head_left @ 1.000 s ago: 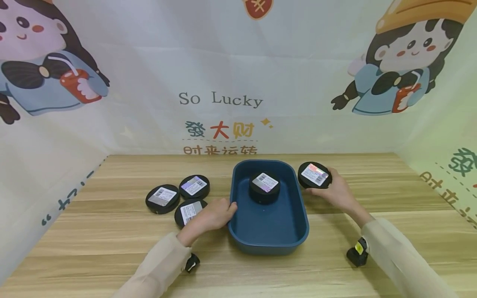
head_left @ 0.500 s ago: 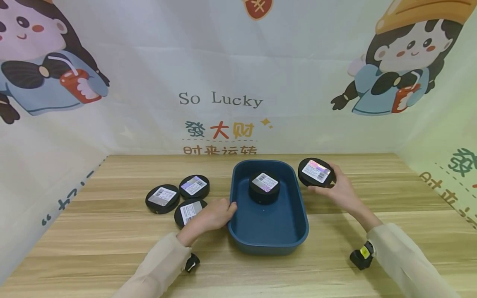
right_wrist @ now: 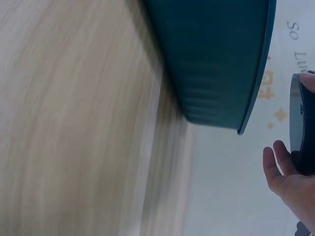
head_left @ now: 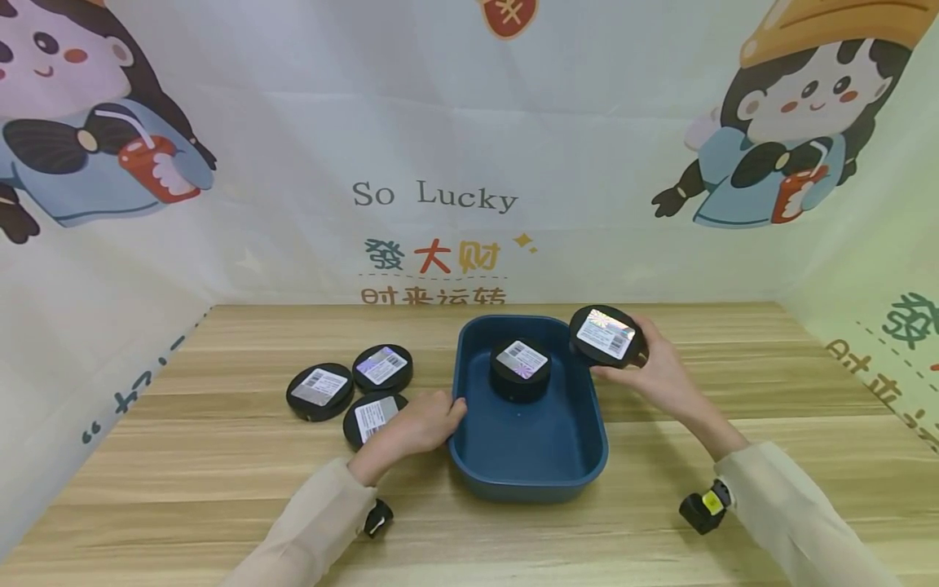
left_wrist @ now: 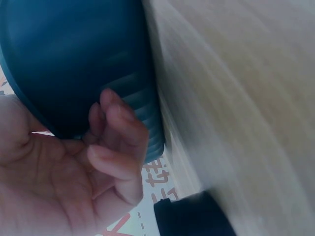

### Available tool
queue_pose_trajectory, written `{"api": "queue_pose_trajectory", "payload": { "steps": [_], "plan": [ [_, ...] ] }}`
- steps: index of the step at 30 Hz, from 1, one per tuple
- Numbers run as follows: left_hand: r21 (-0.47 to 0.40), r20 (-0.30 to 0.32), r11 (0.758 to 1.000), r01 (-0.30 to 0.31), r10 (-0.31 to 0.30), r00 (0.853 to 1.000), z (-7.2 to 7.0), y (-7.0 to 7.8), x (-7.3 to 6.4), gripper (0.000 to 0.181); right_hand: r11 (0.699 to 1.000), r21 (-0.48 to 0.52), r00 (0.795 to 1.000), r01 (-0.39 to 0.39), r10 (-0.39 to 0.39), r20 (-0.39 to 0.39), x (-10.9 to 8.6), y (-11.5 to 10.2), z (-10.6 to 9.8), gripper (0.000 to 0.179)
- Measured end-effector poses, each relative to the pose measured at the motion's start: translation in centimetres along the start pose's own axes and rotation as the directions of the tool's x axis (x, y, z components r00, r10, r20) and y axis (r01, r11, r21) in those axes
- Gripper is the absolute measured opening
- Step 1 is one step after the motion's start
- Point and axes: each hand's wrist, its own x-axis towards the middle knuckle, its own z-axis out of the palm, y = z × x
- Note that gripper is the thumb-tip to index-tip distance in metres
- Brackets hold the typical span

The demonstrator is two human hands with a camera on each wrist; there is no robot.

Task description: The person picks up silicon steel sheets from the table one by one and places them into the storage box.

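A deep blue plastic bin (head_left: 524, 479) with rounded corners stands mid-table. My left hand (head_left: 424, 422) grips its left rim, thumb over the edge; in the left wrist view the curled fingers (left_wrist: 123, 123) lie against the outer wall. One round black tin (head_left: 519, 373) with a white barcode label sits inside, toward the back. My right hand (head_left: 663, 377) pinches another labelled black round tin (head_left: 605, 336) by its side, raised at the bin's back right rim and overlapping it in the head view. The right wrist view shows that tin at the right edge, above table height.
Left of the bin, three more labelled black tins lie close together: a left tin (head_left: 319, 392), a back tin (head_left: 382, 368) and a front tin (head_left: 370, 420) partly behind my left hand. A printed cloth wall (head_left: 293, 163) bounds the wooden table (head_left: 242, 456).
My right hand has lifted the tin slightly, then carried it leftward, so it now overlaps the bin's right rim. The left hand and the other tins have stayed put.
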Motion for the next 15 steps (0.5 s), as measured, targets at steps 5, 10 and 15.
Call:
{"api": "queue_pose_trajectory", "payload": {
  "steps": [5, 10, 15],
  "plan": [
    [0.002, 0.001, 1.0, -0.003, 0.003, 1.0, 0.0, 0.0, 0.0, 0.036, 0.999, 0.014, 0.999, 0.044, -0.045, 0.016, 0.1, -0.6, 0.6, 0.073],
    [0.013, -0.014, 1.0, -0.015, 0.015, 1.0, 0.1, -0.1, 0.1, 0.037, 0.999, 0.023, 0.998, 0.045, -0.046, 0.034, 0.3, -1.1, 1.0, 0.075],
    [0.023, -0.029, 0.999, -0.03, 0.03, 0.999, 0.1, -0.2, 0.1, 0.039, 0.998, 0.04, 0.998, 0.04, -0.042, 0.056, 0.5, -1.3, 1.5, 0.076]
  ]
}}
